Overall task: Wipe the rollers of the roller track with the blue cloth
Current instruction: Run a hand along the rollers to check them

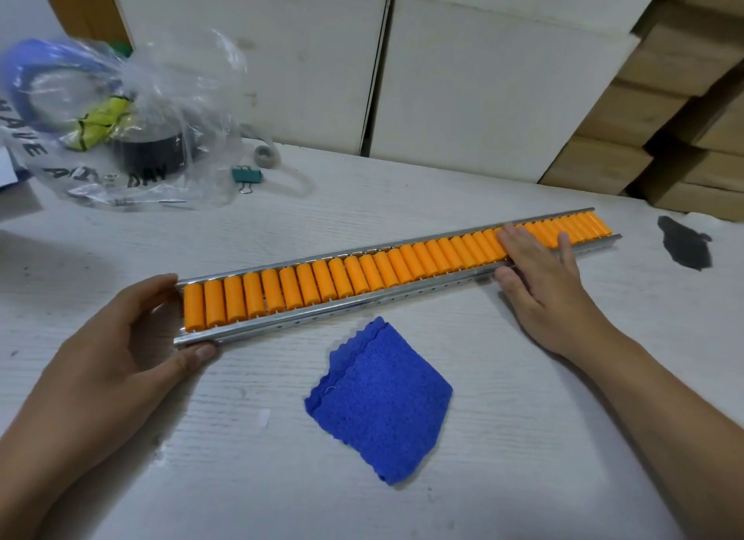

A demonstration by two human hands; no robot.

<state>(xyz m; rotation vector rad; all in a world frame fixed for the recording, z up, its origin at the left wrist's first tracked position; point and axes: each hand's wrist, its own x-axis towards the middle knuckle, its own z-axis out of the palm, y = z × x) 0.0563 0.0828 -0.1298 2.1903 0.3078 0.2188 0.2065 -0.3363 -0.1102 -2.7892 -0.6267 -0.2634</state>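
Head view: left hand grips the near end of the roller track, right hand lies flat on its orange rollers. Blue cloth lies untouched just in front of the track on the worktop

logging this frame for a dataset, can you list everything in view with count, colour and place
roller track: one, silver metal rails, lying diagonally across the middle of the table
rollers: one long row, orange, set in the track
blue cloth: one, folded, flat on the table just in front of the track
table: one, whitish wood grain
plastic bag: one, clear with dark lettering, far left, holding blue, yellow and black items
binder clip: one, teal, beside the bag
small grey ring: one, behind the clip
dark patch: one, black, far right on the table
cardboard boxes: stacked, brown, back right
white panels: at the back
left hand: grips the near left end of the track
right hand: rests open on the rollers near the far end
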